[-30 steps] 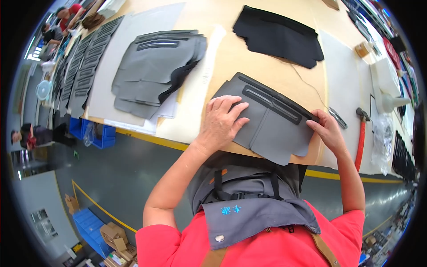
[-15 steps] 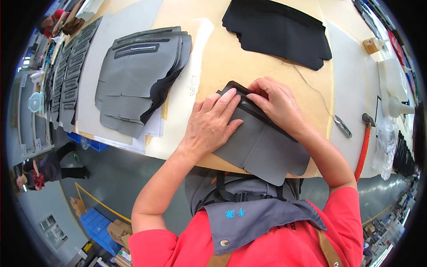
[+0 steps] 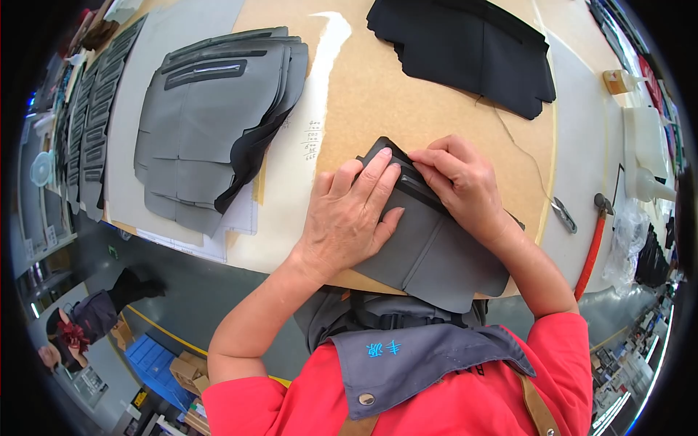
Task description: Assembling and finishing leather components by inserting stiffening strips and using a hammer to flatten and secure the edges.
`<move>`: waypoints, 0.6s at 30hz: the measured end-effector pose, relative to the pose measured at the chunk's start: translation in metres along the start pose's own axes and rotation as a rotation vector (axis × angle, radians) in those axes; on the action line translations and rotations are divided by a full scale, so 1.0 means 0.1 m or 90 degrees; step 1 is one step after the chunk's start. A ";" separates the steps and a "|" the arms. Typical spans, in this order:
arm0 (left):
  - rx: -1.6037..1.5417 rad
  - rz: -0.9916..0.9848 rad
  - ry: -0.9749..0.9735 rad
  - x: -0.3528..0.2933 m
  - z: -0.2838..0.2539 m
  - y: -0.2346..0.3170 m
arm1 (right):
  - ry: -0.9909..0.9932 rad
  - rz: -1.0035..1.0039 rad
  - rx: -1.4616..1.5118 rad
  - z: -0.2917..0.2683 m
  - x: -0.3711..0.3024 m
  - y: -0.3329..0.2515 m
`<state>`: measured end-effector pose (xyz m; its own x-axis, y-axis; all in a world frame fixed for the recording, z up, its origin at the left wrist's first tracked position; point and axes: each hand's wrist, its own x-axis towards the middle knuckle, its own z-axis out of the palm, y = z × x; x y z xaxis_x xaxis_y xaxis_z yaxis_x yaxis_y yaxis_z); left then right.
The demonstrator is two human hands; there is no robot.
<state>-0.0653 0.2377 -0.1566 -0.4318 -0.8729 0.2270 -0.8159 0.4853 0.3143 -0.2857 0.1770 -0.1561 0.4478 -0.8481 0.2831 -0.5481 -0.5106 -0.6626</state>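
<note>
A grey fabric panel (image 3: 438,256) with a fold line down it lies at the table's front edge, part of it overhanging. Along its far edge runs a black strip (image 3: 420,193). My left hand (image 3: 347,212) rests flat on the panel's upper left, fingertips pressed on the strip and fingers stretched out. Opposite it, my right hand (image 3: 464,182) pinches the strip's edge between thumb and fingers, its fingertips close to my left ones. My hands hide part of the strip.
Left of my hands lies a stack of grey panels (image 3: 207,123) with zipper-like openings. Black panels (image 3: 465,51) lie at the far side. To the right are snips (image 3: 563,216), a red-handled hammer (image 3: 595,243) and a glue bottle (image 3: 620,81). Another person (image 3: 80,327) is at far left.
My right fingers have shifted slightly along the strip and pinch its edge more tightly. My left hand stays pressed on the panel. The whole view has turned a little.
</note>
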 end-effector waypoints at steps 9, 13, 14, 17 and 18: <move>-0.015 -0.002 -0.008 -0.03 -0.01 -0.01 | -0.003 -0.152 -0.132 0.02 -0.05 0.03; -0.019 -0.006 -0.006 -0.03 -0.01 -0.02 | -0.041 -0.163 -0.158 0.02 -0.01 -0.05; -0.023 -0.010 -0.006 -0.04 -0.01 -0.02 | -0.042 -0.162 -0.157 0.03 0.00 -0.06; -0.031 -0.015 -0.005 -0.03 -0.01 -0.02 | -0.064 -0.158 -0.169 0.04 0.01 -0.09; -0.033 -0.015 -0.005 -0.03 -0.01 -0.01 | -0.073 -0.150 -0.175 0.04 0.01 -0.10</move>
<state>-0.0625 0.2400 -0.1570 -0.4160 -0.8843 0.2122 -0.8047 0.4666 0.3671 -0.2769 0.1817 -0.1520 0.6523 -0.6890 0.3159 -0.5826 -0.7223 -0.3726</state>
